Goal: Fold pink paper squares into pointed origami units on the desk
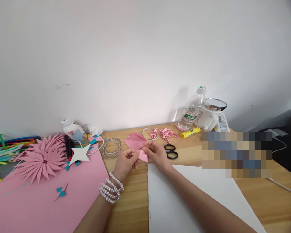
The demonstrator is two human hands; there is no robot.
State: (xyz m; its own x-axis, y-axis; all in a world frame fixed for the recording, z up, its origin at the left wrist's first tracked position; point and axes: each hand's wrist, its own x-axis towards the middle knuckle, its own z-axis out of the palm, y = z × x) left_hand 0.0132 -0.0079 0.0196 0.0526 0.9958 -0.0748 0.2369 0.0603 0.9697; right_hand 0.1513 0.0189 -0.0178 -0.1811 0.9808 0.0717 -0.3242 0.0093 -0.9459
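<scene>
Between my two hands is a small folded piece of pink paper (pixel 143 156). My left hand (pixel 126 162), with pearl bracelets on its wrist, pinches the paper's left side. The right edge of the same piece is between the thumb and fingers of my right hand (pixel 157 155). Just behind my hands lie larger pink sheets (pixel 135 141). Folded pink pieces (pixel 168 134) sit farther back to the right, near a ring. Black-handled scissors (pixel 171 152) are beside my right hand.
White board (pixel 199 194) lies under my right forearm. Pink paper flowers (pixel 45 158) and a white star (pixel 80 154) are at left. A glue stick (pixel 190 132), water bottle (pixel 190 111) and white mug (pixel 207 118) stand or lie at back right. Metal rings (pixel 111 148) are left of my hands.
</scene>
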